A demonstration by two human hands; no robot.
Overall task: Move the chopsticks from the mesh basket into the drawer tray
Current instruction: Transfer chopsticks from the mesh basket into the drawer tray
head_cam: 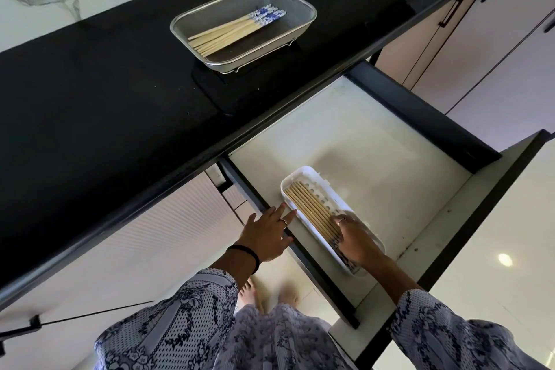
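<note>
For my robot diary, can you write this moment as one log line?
right hand: on chopsticks in tray | left hand: open at drawer edge | basket: chopsticks remain

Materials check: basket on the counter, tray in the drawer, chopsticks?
Mesh basket: looks like metal, silvery fine mesh you can see through, with a shiny rim and wire feet.
Drawer tray: probably plastic, matte white, moulded rounded corners, perforated floor.
Chopsticks: pale tan shafts, likely bamboo or wood; the ends carry a blue-and-white pattern, which could be paint or a sleeve.
</note>
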